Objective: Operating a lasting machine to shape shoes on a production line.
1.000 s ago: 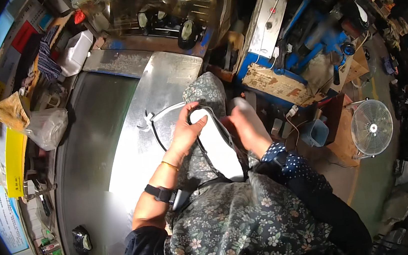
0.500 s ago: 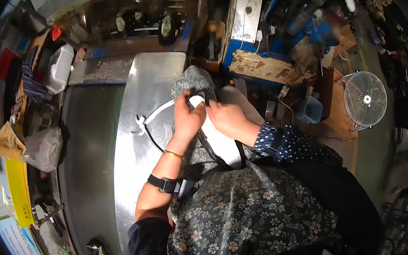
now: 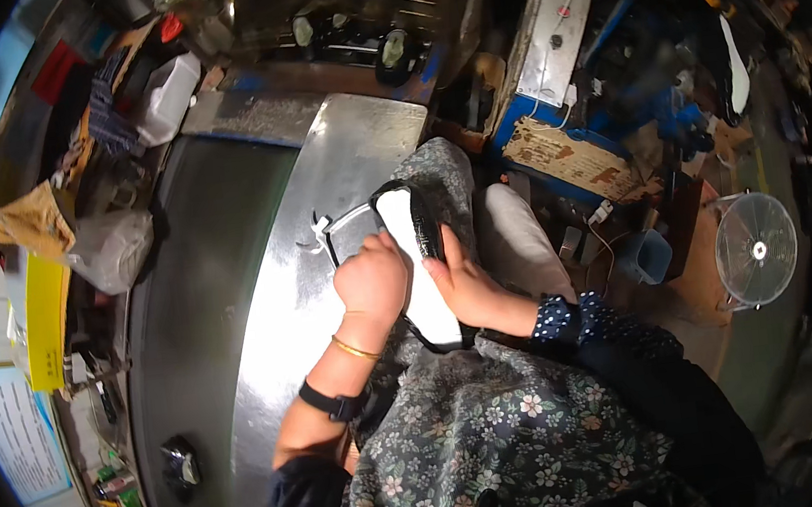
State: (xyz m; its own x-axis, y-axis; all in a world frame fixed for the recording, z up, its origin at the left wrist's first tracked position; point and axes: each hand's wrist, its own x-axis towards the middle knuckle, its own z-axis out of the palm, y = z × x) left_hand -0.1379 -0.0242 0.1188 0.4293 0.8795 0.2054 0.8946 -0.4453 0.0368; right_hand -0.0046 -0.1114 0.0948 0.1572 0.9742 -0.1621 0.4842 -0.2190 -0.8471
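A black shoe upper (image 3: 428,233) lies over my lap with its long white sole side (image 3: 421,282) facing up. My left hand (image 3: 372,282) is closed in a fist at its left edge, and the fingertips are hidden. On the other side, my right hand (image 3: 475,291) grips the upper, thumb on the white face and fingers around the black side. Left of the shoe, a pair of pincers (image 3: 322,225) with one white and one black handle lies on the shiny metal tabletop (image 3: 281,298).
A dark belt (image 3: 202,307) runs left of the metal top, with a small black shiny bundle (image 3: 181,464) on it. Shelves at far left hold a plastic bag (image 3: 113,252) and a yellow box (image 3: 44,325). At right stand a fan (image 3: 757,249) and a blue-grey bin (image 3: 645,256).
My hands have come down from the far end of the shoe to its two sides, uncovering its white face. The whole view has shifted, so the surroundings sit further right.
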